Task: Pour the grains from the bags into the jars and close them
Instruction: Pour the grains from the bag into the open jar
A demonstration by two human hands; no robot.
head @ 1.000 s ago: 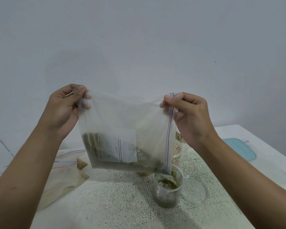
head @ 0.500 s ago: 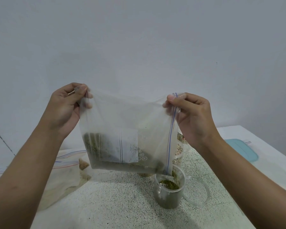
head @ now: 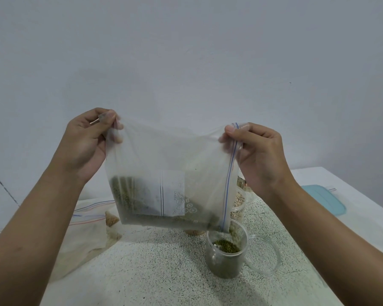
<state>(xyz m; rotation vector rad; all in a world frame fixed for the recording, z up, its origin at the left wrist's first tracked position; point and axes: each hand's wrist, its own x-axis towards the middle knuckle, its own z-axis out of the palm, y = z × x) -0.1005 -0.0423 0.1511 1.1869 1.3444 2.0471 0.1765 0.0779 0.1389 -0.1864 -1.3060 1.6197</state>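
Note:
I hold a clear zip bag (head: 170,168) of green grains sideways in the air. My left hand (head: 86,142) pinches its upper left corner and my right hand (head: 259,151) pinches the upper right corner by the blue zip line. The bag's lower right corner hangs just over an open clear jar (head: 226,259), which is well filled with green grains (head: 227,249). A clear lid (head: 264,255) lies flat on the table right of the jar. Green grains still fill the bag's lower part.
Behind the bag stand more jars, one with pale grains (head: 239,200). Other zip bags (head: 86,235) with brown grains lie at the left. A pale blue lid (head: 323,198) rests at the right on the white table (head: 363,219). A speckled mat (head: 159,272) covers the middle.
The grain level in the jar has risen as green grains ran out of the bag's lower corner. Both hands hold almost the same position.

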